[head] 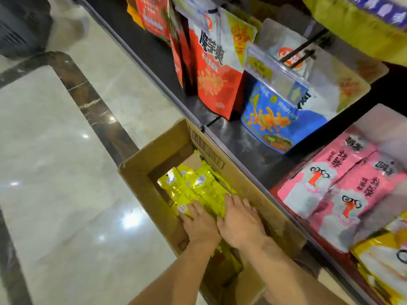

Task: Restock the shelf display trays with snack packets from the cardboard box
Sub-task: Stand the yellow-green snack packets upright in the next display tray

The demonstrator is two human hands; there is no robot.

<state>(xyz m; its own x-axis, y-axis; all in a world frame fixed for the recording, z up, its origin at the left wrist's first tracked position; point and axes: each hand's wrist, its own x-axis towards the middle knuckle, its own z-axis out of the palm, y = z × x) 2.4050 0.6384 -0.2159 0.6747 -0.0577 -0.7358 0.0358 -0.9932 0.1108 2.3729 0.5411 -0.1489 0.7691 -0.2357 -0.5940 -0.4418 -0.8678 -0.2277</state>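
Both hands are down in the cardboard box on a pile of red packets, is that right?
No. The packets are yellow, not red. The head view shows the left hand and right hand down in the box, resting on them.

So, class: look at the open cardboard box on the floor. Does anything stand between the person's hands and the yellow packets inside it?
Nothing visible does. The cardboard box has its flaps open, and both the left hand and the right hand rest directly on the yellow packets.
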